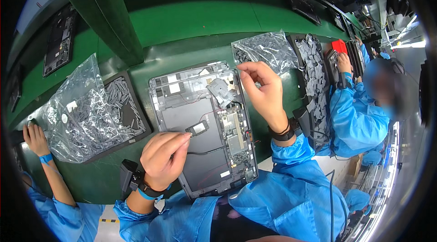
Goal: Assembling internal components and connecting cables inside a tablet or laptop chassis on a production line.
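Note:
An opened device chassis [191, 114], dark and tablet-like, lies on the green bench in front of me, its circuit board [236, 135] showing along the right side. My left hand [165, 157] pinches the edge of a small black speaker-like module [197, 128] with a pale face and thin wires, held over the chassis. A black cable [202, 152] runs from beside that hand across the chassis. At the chassis's upper right corner, my right hand [264, 88] has thumb and index finger closed together; anything between them is too small to make out. A loose grey plastic piece [221, 92] rests near that corner.
At left, a dark tray [139, 111] holds many small grey strips, partly under a clear plastic bag [75, 114]. Beyond my right hand are another clear bag [266, 50] and a tray of grey pieces [314, 78]. A green post [102, 10] rises behind. Co-workers sit on both sides.

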Demonstrator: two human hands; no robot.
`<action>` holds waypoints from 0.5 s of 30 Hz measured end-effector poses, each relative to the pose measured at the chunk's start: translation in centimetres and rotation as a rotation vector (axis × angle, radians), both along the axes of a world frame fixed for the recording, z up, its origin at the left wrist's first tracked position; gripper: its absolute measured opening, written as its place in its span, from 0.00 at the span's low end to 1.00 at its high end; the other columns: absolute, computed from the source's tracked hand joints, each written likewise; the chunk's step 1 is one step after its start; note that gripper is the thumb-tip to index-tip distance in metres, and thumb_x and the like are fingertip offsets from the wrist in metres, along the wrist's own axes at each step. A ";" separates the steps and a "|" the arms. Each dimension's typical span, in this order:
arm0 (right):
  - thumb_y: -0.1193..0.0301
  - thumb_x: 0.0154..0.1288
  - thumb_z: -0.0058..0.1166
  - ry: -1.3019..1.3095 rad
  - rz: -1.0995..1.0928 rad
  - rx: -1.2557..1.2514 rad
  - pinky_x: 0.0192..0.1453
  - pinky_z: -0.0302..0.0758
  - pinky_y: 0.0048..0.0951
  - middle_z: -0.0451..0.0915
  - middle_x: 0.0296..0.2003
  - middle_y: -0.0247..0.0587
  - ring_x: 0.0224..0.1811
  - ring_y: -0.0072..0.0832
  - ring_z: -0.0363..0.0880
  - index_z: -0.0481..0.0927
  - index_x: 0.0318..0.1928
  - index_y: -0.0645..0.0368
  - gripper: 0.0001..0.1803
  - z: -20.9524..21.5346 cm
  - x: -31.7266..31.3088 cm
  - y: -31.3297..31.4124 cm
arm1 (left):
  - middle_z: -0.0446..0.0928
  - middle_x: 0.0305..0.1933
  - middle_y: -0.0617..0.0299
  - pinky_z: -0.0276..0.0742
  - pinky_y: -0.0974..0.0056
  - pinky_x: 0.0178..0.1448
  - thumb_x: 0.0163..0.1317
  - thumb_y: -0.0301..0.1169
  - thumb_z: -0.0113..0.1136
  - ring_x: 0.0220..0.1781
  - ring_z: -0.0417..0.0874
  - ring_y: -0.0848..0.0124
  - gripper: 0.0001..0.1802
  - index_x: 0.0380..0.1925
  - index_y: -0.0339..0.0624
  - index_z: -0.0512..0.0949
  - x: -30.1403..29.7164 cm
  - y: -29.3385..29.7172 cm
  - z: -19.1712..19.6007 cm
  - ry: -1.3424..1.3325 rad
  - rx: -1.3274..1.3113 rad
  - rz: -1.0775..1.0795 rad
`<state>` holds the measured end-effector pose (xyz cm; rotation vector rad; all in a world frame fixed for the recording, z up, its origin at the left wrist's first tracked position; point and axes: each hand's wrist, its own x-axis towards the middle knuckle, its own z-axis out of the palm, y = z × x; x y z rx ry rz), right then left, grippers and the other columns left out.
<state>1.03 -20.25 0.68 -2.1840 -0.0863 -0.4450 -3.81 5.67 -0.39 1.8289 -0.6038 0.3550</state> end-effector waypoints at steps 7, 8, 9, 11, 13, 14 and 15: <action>0.77 0.56 0.61 0.037 -0.032 -0.153 0.24 0.69 0.25 0.78 0.31 0.36 0.20 0.23 0.72 0.82 0.41 0.60 0.10 1.8 -0.5 1.5 | 0.82 0.31 0.53 0.79 0.63 0.35 0.50 0.14 0.66 0.30 0.84 0.60 0.12 0.36 0.34 0.82 0.0 -0.2 -0.1 -0.015 -0.018 0.030; 0.77 0.55 0.61 0.045 -0.042 -0.197 0.24 0.70 0.27 0.78 0.31 0.38 0.20 0.27 0.73 0.81 0.40 0.60 0.10 2.0 -0.3 1.6 | 0.82 0.31 0.53 0.79 0.63 0.35 0.50 0.14 0.66 0.30 0.84 0.60 0.12 0.36 0.34 0.82 0.0 -0.2 -0.1 -0.015 -0.018 0.026; 0.78 0.55 0.61 0.054 -0.052 -0.241 0.25 0.72 0.30 0.78 0.32 0.39 0.21 0.30 0.75 0.81 0.39 0.60 0.10 2.0 -0.2 1.7 | 0.82 0.31 0.53 0.79 0.63 0.35 0.50 0.14 0.66 0.30 0.84 0.60 0.12 0.36 0.34 0.82 0.0 -0.2 -0.1 -0.019 -0.013 0.029; 0.78 0.54 0.60 0.018 -0.058 -0.269 0.26 0.73 0.33 0.77 0.32 0.42 0.23 0.35 0.76 0.80 0.38 0.60 0.09 1.5 -0.1 1.9 | 0.82 0.31 0.54 0.79 0.63 0.35 0.50 0.14 0.66 0.30 0.84 0.60 0.12 0.36 0.34 0.82 -0.1 -0.2 -0.3 -0.023 -0.007 0.035; 0.79 0.54 0.60 -0.017 -0.066 -0.299 0.28 0.75 0.36 0.76 0.31 0.44 0.24 0.40 0.77 0.79 0.37 0.61 0.09 1.0 -0.1 2.2 | 0.82 0.31 0.54 0.79 0.63 0.35 0.49 0.13 0.66 0.30 0.84 0.60 0.12 0.36 0.34 0.82 -0.2 -0.2 -0.3 -0.002 -0.009 0.038; 0.79 0.53 0.60 -0.064 -0.082 -0.358 0.29 0.75 0.37 0.76 0.31 0.45 0.25 0.42 0.77 0.79 0.37 0.61 0.09 0.8 -0.1 2.5 | 0.82 0.31 0.54 0.79 0.63 0.35 0.49 0.13 0.66 0.30 0.84 0.60 0.12 0.36 0.34 0.82 -0.2 -0.2 -0.3 -0.002 -0.009 0.035; 0.80 0.53 0.60 -0.111 -0.099 -0.418 0.30 0.76 0.39 0.75 0.30 0.46 0.27 0.45 0.77 0.78 0.37 0.61 0.10 0.7 -0.1 2.6 | 0.82 0.31 0.54 0.79 0.63 0.35 0.49 0.13 0.66 0.30 0.84 0.60 0.12 0.35 0.34 0.82 -0.1 -0.3 -0.3 0.000 -0.013 0.038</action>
